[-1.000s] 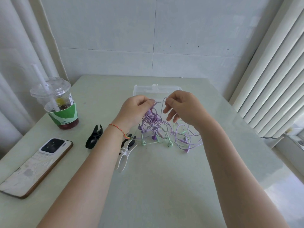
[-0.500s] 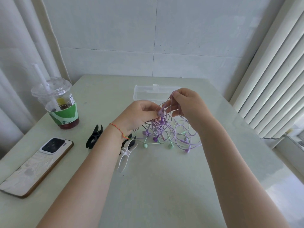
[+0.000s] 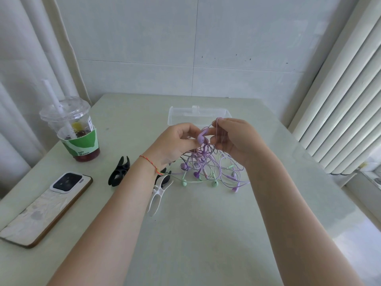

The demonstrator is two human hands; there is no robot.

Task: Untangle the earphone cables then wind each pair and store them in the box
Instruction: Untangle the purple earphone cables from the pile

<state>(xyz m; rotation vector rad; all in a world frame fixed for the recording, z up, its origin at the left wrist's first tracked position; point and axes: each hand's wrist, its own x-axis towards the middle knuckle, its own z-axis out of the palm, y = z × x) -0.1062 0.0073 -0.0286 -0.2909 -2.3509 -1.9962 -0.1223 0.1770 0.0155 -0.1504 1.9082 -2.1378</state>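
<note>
Head view puts the earphone tangle at the middle of the desk, just nearer the person than the clear box, its upper strands lifted and its lower loops and buds trailing on the surface. Compared with a second ago, a purple earbud has been drawn up out of the knot and now sits at the top of the tangle, pinched by the left hand, while the hands have closed toward each other. That suggests one purple pair is being traced from its bud end; the untangling is at an early stage, since purple, green and dark cables still cross below, and nothing lies wound or in the box.

Left grip: thumb and fingertips curled round the earbud, wrist raised off the desk. Right hand, just right of the bud, holds thin purple strands looped over its curled fingers, palm turned inward.

Left of the tangle lie a white clip and a black clip; farther left are a phone and a drink cup.
</note>
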